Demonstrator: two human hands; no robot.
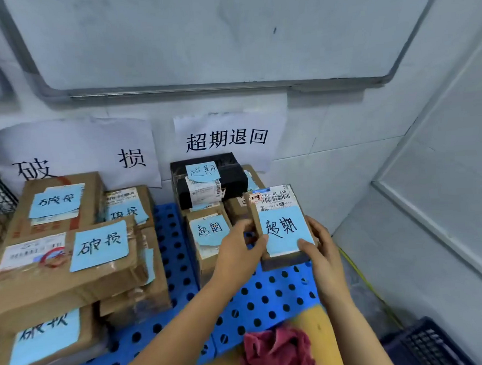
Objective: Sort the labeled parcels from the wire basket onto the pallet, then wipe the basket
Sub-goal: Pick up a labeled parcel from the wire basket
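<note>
The person is holding a parcel over the right side of the blue pallet, the left hand curling round its left edge and the right hand round its near right corner. Sorting is seemingly under way; the next move likely calls for lowering it flat beside the matching stack at far right.

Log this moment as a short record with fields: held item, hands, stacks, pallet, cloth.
held item: small parcel with blue 超期 note
left hand: grips parcel's left edge
right hand: grips right edge, thumb on note
left stack: 破损 boxes below 破损 sign
right stack: 超期 parcels below 超期退回 sign
pallet: blue, perforated, under both stacks
cloth: red, bottom of view
</note>
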